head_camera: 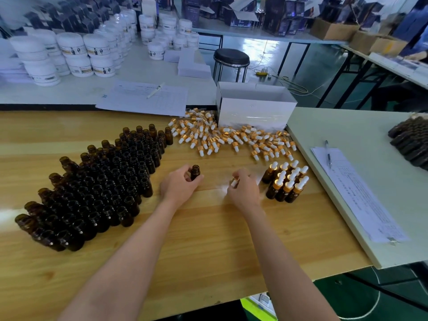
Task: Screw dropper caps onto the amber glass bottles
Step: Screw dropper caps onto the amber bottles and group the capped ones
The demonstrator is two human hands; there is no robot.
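My left hand (pixel 179 185) grips one open amber bottle (pixel 195 171) upright on the wooden table (pixel 208 239). A hand's width to the right, my right hand (pixel 245 187) is closed on a gold-and-white dropper cap (pixel 234 182), apart from the bottle. A large block of uncapped amber bottles (pixel 99 186) stands to the left. Loose dropper caps (pixel 231 137) lie in a heap at the back. Several capped bottles (pixel 287 181) stand in a cluster right of my right hand.
A white open box (pixel 254 105) stands behind the cap heap. Papers with a pen (pixel 356 193) lie on the pale side table at right, with more dark bottles (pixel 412 142) at its far edge. White jars (pixel 76 52), a paper sheet and a black stool (pixel 231 57) are beyond.
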